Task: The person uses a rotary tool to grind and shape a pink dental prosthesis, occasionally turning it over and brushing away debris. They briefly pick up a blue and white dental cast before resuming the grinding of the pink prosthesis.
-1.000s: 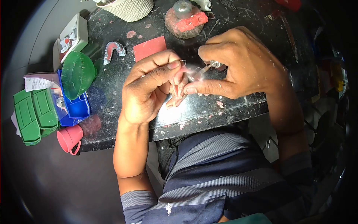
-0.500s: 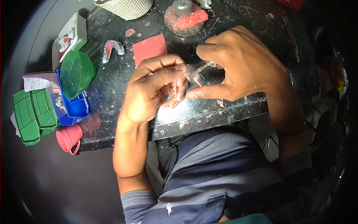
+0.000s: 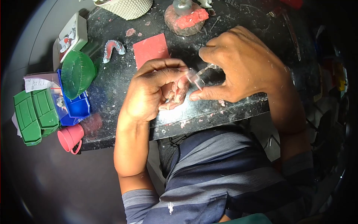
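Near the middle of the view, my left hand (image 3: 153,87) is closed round a small pinkish, translucent piece (image 3: 192,76), with its thumb and index finger pinching the piece's left side. My right hand (image 3: 238,67) is curled round a thin metal rotary tool (image 3: 209,67), mostly hidden under the palm. The tool's tip meets the piece, where the edges look blurred. The right thumb reaches out below, close to the left fingertips. Bright light falls on the black table (image 3: 231,112) under my hands.
A pink square sheet (image 3: 151,50) and a dental arch piece (image 3: 113,49) lie behind my left hand. Farther left are a green bowl (image 3: 77,74), a blue bin (image 3: 78,108), green bins (image 3: 35,115) and a pink cup (image 3: 71,138). A round stand (image 3: 185,20) stands at the back.
The small piece has turned slightly between my left fingers. My right hand has shifted a little, and the tool tip still meets the piece. The whole view has moved slightly.
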A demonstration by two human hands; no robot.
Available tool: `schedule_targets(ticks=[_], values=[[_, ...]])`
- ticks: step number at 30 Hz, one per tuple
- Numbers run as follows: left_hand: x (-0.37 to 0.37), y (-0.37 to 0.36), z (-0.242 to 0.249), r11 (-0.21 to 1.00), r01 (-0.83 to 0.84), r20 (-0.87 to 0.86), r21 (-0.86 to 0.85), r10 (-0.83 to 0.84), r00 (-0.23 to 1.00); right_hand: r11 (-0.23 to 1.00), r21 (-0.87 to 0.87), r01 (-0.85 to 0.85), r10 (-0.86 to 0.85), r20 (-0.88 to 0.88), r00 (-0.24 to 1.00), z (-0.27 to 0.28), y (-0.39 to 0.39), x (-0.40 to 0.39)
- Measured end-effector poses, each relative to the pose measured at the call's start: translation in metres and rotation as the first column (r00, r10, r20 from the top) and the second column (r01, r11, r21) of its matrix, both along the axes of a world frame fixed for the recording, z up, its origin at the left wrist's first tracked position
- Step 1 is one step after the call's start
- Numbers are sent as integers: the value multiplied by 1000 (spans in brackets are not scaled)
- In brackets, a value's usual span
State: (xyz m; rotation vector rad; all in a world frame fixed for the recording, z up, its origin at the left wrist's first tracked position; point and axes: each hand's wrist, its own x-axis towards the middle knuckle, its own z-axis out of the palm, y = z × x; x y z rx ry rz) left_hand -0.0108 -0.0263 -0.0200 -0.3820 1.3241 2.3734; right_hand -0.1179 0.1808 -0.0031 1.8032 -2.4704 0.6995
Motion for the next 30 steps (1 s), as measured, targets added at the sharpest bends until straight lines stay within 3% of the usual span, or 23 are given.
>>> schedule_targets(ticks=[3, 6, 8, 11, 15, 20, 23, 30], values=[[-2, 1, 1, 998, 21, 0, 65, -21, 1000, 998, -56, -10, 10, 13, 1000, -2, 0, -1], [-2, 0, 1, 992, -122, 77, 11, 121, 990, 997, -75, -22, 21, -18, 1000, -2, 1, -2], [-1, -10, -8, 931, -126, 99, 343, 98, 990, 997, -75, -28, 26, -27, 999, -3, 0, -3], [-1, -8, -8, 917, -153, 80, 368, 133, 988, 996, -82, -28, 24, -40, 999, -3, 0, -5], [-1, -8, -9, 915, -112, 70, 387, 92, 993, 999, -48, -23, 24, 19, 1000, 0, -1, -6], [-2, -2, -5, 979, -22, -75, 201, 37, 997, 999, -40, -20, 23, 84, 996, -3, -1, -7], [-3, -2, -3, 984, 2, -112, 176, 18, 994, 998, -60, -17, 24, 111, 994, -3, -1, -7], [-3, -7, -6, 983, -33, -90, 183, 51, 995, 996, -44, -80, 84, 104, 991, 0, 0, -10]])
